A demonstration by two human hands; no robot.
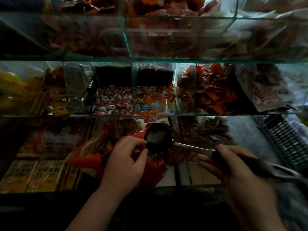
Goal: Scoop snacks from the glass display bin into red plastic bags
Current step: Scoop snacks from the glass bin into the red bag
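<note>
A dark metal scoop (158,138) with a round bowl hangs over the lowest glass bin (176,164); something pale lies in its bowl. My right hand (233,165) grips its long handle at the lower right. My left hand (126,159) pinches the edge of a red plastic bag (93,155) just below the scoop's bowl, its fingertips touching the bowl's rim. The bag lies crumpled over packaged snacks. Whether the bag's mouth is open is hard to tell in the dim light.
Glass shelves with dividers rise in tiers ahead. The middle tier holds red-and-white wrapped candies (113,100), orange and blue packets (153,100) and red snack packs (213,90). A black plastic crate (286,140) stands at the right. Boxed goods (38,174) fill the lower left.
</note>
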